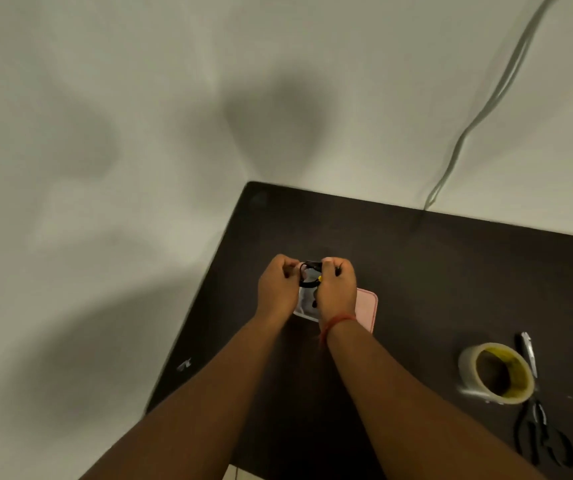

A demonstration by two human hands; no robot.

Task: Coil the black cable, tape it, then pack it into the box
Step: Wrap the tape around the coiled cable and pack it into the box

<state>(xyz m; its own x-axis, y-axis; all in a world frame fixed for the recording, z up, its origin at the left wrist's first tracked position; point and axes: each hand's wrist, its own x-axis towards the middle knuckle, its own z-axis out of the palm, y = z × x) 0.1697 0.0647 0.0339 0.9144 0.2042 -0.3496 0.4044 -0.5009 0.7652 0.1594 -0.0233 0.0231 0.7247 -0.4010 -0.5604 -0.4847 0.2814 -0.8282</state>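
We hold the black cable (309, 273) as a small coil between both hands, just above the box (366, 308), which sits on the dark table (416, 271). Our left hand (278, 289) pinches the coil's left side; our right hand (337, 289) is clenched on its right side, a yellow bit showing at the fingers. Whether tape already wraps the coil we cannot tell. The tape roll (496, 374) and scissors (541, 434) lie well apart to the right. Judged step: securing the coil before packing. To do it well, we keep the loops pinched tight so none springs free, press any tape end flat around the bundle, then lower the coil level into the box.
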